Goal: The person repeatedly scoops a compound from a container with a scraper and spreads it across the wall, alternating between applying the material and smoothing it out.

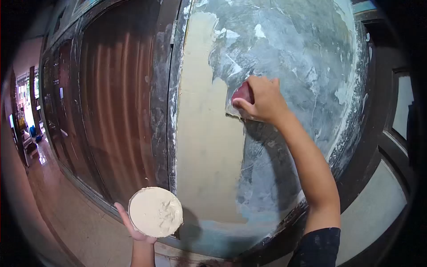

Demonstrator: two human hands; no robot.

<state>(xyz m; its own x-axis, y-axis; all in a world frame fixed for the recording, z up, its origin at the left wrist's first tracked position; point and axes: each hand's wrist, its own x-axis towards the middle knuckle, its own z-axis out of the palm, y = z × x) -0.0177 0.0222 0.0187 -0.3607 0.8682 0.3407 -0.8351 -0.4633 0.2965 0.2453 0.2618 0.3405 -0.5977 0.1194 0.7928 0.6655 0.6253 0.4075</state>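
- Fingers (243,104) of right hand (262,100) pinched shut on red-handled scraper (241,94), blade flat vs. grey panel (293,58) at edge of cream putty coat (209,147).
- Left hand (133,224) cups putty dish (155,211) from below, fingers curled round rim, low by door frame.
- Risk: dish tilted twd. wall, so putty could slide off; too steep a blade may gouge wet coat.
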